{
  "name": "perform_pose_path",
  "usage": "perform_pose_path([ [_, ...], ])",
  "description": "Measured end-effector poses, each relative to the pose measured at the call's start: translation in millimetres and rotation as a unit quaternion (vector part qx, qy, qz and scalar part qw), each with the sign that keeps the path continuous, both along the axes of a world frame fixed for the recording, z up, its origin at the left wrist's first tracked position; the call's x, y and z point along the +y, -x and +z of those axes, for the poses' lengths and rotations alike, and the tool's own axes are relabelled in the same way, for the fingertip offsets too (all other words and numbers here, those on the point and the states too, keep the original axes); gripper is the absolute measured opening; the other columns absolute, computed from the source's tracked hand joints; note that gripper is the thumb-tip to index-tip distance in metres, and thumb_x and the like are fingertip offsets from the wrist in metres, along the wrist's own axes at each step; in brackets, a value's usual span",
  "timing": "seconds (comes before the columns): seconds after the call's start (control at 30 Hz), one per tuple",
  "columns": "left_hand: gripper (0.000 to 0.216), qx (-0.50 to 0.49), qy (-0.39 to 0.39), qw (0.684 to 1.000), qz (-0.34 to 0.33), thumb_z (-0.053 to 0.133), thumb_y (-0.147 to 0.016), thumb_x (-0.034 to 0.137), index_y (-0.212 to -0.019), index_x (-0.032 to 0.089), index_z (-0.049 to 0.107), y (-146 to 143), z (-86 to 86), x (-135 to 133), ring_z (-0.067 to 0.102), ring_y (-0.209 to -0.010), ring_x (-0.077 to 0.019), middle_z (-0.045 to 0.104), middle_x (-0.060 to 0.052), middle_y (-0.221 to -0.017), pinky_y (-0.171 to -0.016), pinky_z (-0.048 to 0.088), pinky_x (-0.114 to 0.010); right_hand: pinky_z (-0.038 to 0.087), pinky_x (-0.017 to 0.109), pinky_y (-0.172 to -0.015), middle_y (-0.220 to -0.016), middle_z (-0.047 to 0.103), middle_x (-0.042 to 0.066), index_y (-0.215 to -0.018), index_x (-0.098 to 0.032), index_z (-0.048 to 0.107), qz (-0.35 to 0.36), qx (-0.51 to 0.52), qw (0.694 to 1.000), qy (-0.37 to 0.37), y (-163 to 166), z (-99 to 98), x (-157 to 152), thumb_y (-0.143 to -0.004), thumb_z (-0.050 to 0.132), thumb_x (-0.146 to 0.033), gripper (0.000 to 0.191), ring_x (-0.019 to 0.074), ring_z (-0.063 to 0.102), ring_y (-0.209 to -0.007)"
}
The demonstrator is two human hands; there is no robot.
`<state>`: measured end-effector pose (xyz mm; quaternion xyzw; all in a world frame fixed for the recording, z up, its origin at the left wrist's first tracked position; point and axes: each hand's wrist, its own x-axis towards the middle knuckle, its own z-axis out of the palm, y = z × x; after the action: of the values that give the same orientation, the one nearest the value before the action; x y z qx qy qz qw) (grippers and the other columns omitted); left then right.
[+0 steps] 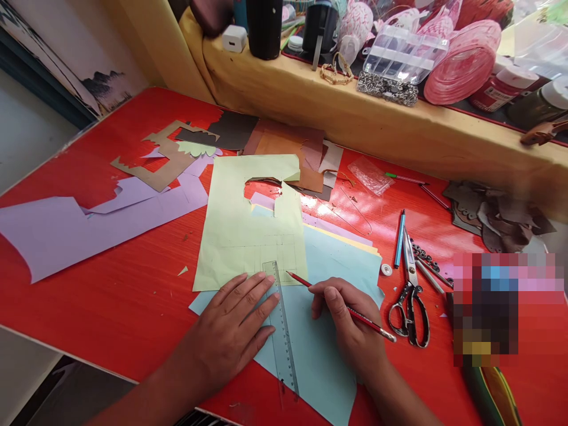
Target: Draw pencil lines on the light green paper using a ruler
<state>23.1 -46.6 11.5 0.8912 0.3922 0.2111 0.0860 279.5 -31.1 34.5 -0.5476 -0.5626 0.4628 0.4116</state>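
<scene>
My left hand lies flat with its fingers stretched out, pressing on a clear plastic ruler. The ruler's upper end rests on a pale green sheet, which has a ragged cut-out near its top and thin pencil lines below. In my right hand is a red pencil, its tip at the sheet close to the ruler's right edge. Under the green sheet and the ruler lies a light blue sheet. Yellow and lilac sheet edges show between them.
Black-handled scissors and a blue pen lie to the right. Lilac paper and a brown cut piece spread across the left. A ledge behind the red table holds jars and a clear divided box.
</scene>
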Motion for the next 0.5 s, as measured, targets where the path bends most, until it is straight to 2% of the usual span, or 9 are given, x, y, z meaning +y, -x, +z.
perform_pose_path([
  [0.17, 0.035, -0.002, 0.005, 1.000, 0.004, 0.059, -0.112, 0.020, -0.145, 0.013, 0.068, -0.5, -0.7, -0.9, 0.054, -0.155, -0.0298, 0.065, -0.014, -0.159, -0.136, 0.036, -0.048, 0.057, 0.031, -0.060, -0.069, 0.075, 0.003, -0.098, -0.023, 0.085, 0.000, -0.004, 1.000, 0.001, 0.0, 1.6, 0.4, -0.114, 0.058, -0.051, 0.042, 0.0201, 0.070, -0.061],
  [0.5, 0.034, -0.002, 0.003, 1.000, -0.001, 0.058, -0.114, 0.021, -0.145, 0.013, 0.068, -0.2, 0.6, -0.1, 0.054, -0.155, -0.0291, 0.065, -0.014, -0.159, -0.135, 0.036, -0.048, 0.054, 0.028, -0.058, -0.070, 0.074, 0.002, -0.101, -0.023, 0.084, 0.008, 0.009, 1.000, -0.007, -0.1, -1.9, 0.3, -0.115, 0.059, -0.044, 0.036, 0.0179, 0.070, -0.062],
])
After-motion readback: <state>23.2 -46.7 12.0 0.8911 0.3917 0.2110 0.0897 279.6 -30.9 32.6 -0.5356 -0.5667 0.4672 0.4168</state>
